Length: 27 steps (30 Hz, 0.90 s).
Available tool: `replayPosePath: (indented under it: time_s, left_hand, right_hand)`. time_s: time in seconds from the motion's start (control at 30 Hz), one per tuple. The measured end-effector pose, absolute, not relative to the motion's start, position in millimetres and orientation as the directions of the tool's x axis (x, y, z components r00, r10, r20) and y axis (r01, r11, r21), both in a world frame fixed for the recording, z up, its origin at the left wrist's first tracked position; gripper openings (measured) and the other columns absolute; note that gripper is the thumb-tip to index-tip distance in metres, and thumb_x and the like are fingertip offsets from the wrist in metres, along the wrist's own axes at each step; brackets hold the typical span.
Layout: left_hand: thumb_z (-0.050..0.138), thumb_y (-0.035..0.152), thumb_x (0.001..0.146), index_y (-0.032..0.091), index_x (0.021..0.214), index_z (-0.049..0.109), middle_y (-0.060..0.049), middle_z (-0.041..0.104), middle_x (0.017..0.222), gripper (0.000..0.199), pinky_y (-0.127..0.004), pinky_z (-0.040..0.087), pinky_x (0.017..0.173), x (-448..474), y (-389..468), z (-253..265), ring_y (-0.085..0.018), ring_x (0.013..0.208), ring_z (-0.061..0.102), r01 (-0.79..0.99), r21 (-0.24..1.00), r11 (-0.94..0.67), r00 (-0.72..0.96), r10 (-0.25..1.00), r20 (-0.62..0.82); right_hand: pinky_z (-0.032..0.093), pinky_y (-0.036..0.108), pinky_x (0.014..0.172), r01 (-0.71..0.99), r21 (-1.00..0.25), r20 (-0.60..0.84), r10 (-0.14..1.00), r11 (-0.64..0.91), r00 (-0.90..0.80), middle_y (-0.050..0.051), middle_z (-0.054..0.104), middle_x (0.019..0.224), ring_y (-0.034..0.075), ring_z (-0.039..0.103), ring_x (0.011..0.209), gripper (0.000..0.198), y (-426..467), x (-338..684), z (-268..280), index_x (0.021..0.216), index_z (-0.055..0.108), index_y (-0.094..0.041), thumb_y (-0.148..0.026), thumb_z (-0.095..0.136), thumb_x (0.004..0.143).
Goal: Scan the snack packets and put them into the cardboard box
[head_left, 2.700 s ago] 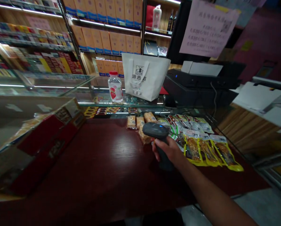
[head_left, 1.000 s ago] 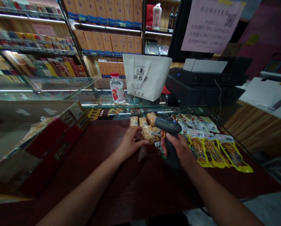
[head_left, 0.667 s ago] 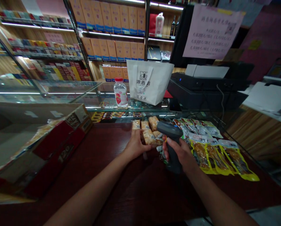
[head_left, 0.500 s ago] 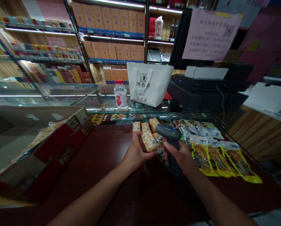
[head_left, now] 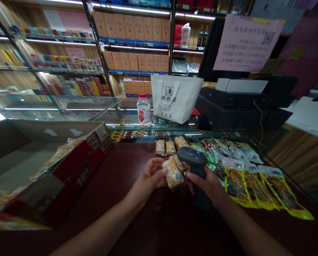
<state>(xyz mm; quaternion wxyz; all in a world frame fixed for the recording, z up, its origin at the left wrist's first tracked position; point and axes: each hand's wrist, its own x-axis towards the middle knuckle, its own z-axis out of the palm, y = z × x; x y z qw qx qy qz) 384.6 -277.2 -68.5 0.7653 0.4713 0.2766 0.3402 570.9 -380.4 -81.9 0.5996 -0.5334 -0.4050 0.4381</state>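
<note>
My left hand (head_left: 153, 176) is closed on a clear-wrapped, pale golden snack pack (head_left: 173, 175), thumb on top, with a barcode label facing up. In my right hand (head_left: 205, 181) is a dark grey barcode scanner (head_left: 193, 156), held upright by its handle, its head just above and right of the held pack. Part of another similar pack shows behind the held one, partly hidden by the scanner. More wrapped snack packs (head_left: 160, 147) lie on the dark red tabletop (head_left: 132, 160) beyond my hands.
Yellow-edged vacuum packs (head_left: 237, 183) and smaller snack pouches (head_left: 228, 147) lie at the right. An open carton (head_left: 68, 174) with wrapped snacks along its side stands left. A bottle (head_left: 144, 111), a white paper bag (head_left: 176, 97) and a black printer-like machine (head_left: 241, 99) are at the back.
My left hand has drawn the snack pack nearer and turned it, so its barcode label shows more clearly. The scanner stays close beside it. The whole view has shifted slightly.
</note>
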Motion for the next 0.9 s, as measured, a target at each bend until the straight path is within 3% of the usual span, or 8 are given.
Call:
replayPosePath:
  time_s: [0.13,0.33,0.57,0.73,0.9]
  left_hand:
    - [0.096,0.029,0.055,0.017,0.091,0.060,0.000,0.072,0.086,0.053,-0.027,0.061,0.065,369,-247,-70,-0.015,0.075,0.070,-0.304,0.918,0.254,0.453,0.887,-0.095]
    - [0.096,0.032,0.053,0.013,0.090,0.067,-0.005,0.077,0.087,0.050,-0.028,0.061,0.073,355,-222,-76,-0.016,0.077,0.072,-0.360,0.910,0.207,0.314,0.945,-0.091]
    - [0.095,0.035,0.050,0.013,0.073,0.066,-0.001,0.074,0.074,0.043,-0.022,0.057,0.066,351,-216,-85,-0.012,0.068,0.068,-0.326,0.944,0.052,0.122,0.992,-0.012]
    - [0.092,0.038,0.055,0.014,0.072,0.067,-0.001,0.072,0.072,0.039,-0.019,0.051,0.055,349,-218,-82,-0.011,0.063,0.063,-0.271,0.963,-0.003,0.073,0.997,0.024]
    - [0.092,0.036,0.054,0.014,0.073,0.067,-0.002,0.073,0.075,0.038,-0.020,0.053,0.060,350,-219,-82,-0.012,0.066,0.065,-0.301,0.954,-0.014,0.081,0.996,0.040]
  right_hand:
    - [0.048,0.025,0.046,-0.096,-0.994,0.025,0.973,0.049,0.230,0.001,0.068,0.073,0.016,0.059,0.051,0.045,-380,569,-86,0.098,0.061,-0.019,-0.061,0.073,0.085]
    - [0.044,0.026,0.047,0.000,-1.000,-0.002,0.989,-0.002,0.149,0.001,0.062,0.053,0.016,0.056,0.046,0.045,-380,566,-88,0.079,0.064,-0.017,-0.060,0.064,0.091]
    - [0.045,0.027,0.052,0.182,-0.983,0.037,0.992,0.014,0.123,0.000,0.063,0.057,0.018,0.059,0.051,0.043,-386,562,-92,0.083,0.062,-0.018,-0.058,0.054,0.098]
    - [0.043,0.026,0.051,0.168,-0.986,0.031,0.993,0.012,0.110,-0.001,0.062,0.055,0.017,0.058,0.049,0.044,-388,563,-92,0.085,0.062,-0.018,-0.058,0.054,0.099]
    - [0.044,0.026,0.050,0.163,-0.987,0.026,0.993,0.007,0.113,0.000,0.062,0.055,0.017,0.058,0.048,0.044,-387,563,-92,0.083,0.062,-0.018,-0.058,0.054,0.098]
